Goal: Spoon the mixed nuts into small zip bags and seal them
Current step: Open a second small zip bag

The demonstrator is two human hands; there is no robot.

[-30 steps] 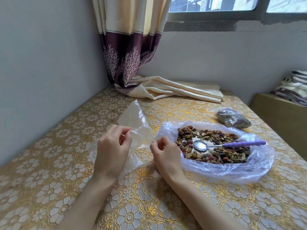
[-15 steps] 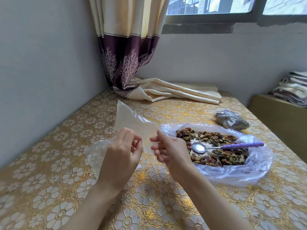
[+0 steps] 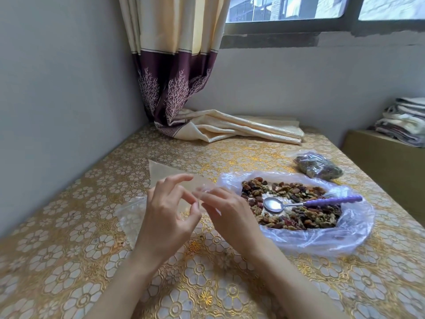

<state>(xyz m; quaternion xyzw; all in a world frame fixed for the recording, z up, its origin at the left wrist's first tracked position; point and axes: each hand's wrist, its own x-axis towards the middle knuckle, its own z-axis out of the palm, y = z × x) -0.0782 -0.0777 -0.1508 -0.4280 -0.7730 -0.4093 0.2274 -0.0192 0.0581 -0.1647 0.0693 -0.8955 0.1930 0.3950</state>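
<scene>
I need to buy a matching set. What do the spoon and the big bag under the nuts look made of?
The spoon: bowl and neck look like polished metal, mirror-bright; the lilac handle looks like matte plastic, though I cannot be sure. The big bag: thin clear plastic film, glossy and crinkled, with the tablecloth pattern showing through.

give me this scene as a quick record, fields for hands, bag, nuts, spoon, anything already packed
left hand: pinching the empty zip bag
right hand: grip on the same bag's edge
nuts: loose heap in an open plastic bag on the table
spoon: lying on the nuts, purple handle pointing right
packed: one filled bag behind the heap
</scene>
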